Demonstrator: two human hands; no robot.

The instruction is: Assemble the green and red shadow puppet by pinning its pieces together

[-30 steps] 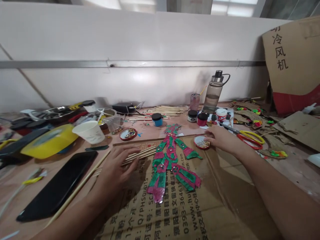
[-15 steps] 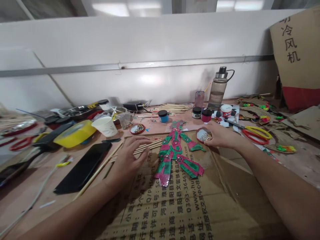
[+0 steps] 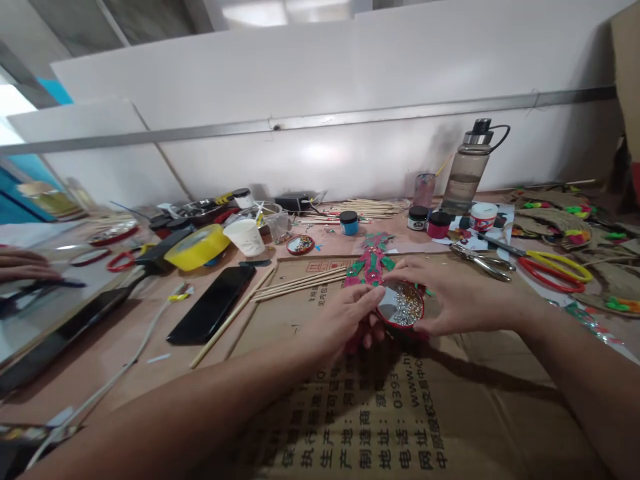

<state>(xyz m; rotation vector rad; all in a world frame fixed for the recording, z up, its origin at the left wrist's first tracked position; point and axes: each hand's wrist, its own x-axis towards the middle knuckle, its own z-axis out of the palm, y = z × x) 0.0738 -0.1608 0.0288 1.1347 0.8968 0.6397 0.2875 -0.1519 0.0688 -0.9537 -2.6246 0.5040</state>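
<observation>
My right hand [image 3: 445, 293] grips a round red-rimmed lid [image 3: 423, 308] by its right side. Loose silver and gold beads [image 3: 406, 308] lie in it. My left hand [image 3: 357, 313] is closed at the lid's left edge, thumb and forefinger on the rim, other fingers curled below. Under the lid and hands is a flat pink-and-green painted figure [image 3: 373, 257] on a cardboard sheet [image 3: 310, 347]; its lower part is mostly hidden. Thin wooden sticks [image 3: 300, 283] lie to the left of the figure.
A black phone [image 3: 213, 305], yellow tape roll [image 3: 197, 247] and paper cup [image 3: 245, 238] are on the left. Paint jars [image 3: 349, 223] and a water bottle [image 3: 467, 167] stand behind. Pliers [image 3: 483, 261] and scissors [image 3: 553, 270] lie right. Another person's hand [image 3: 30, 267] shows at far left.
The lid has come left and nearer, over the figure, in my right hand. My left hand has left the sticks and moved to the lid. The view has turned left.
</observation>
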